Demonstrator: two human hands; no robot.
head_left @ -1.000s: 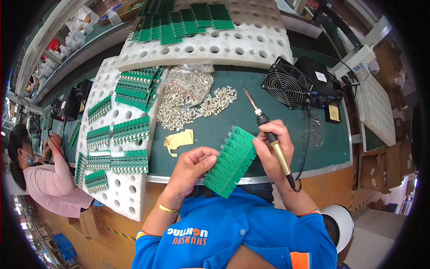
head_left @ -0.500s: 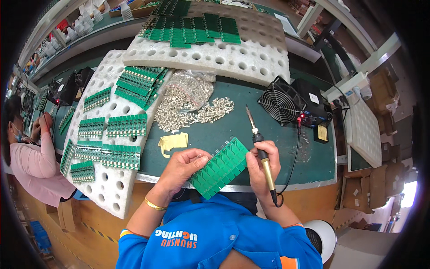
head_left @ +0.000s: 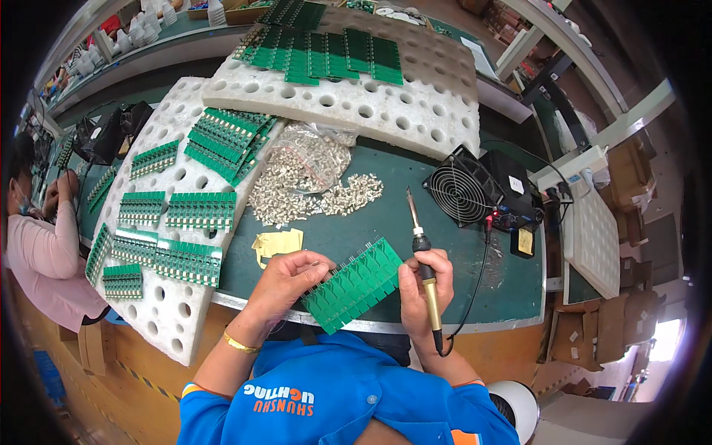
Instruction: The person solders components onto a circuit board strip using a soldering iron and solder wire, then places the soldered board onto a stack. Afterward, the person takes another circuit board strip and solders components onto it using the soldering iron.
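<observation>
A green circuit board panel [head_left: 352,288] with a row of pins along its upper edge is tilted above the front edge of the bench. My left hand [head_left: 280,291] pinches its left end between thumb and fingers. In my right hand [head_left: 424,291] is a soldering iron [head_left: 432,308], its metal tip pointing up and away from the board. The right thumb is close to the board's right end; whether it touches cannot be told. Beyond the hands lie a heap of small pale metal-looking parts [head_left: 354,194] and a piece of yellow paper [head_left: 280,243].
Foam boards with holes [head_left: 172,300] carry several green circuit panels [head_left: 200,211] at left and back. A black fan [head_left: 461,187] and a black power unit [head_left: 512,182] stand at right, near a sponge holder [head_left: 524,241]. The iron's cord [head_left: 475,297] loops right. A co-worker [head_left: 46,259] sits at left.
The whole view has shifted slightly. Both hands keep their hold on the board and the iron, with little other movement.
</observation>
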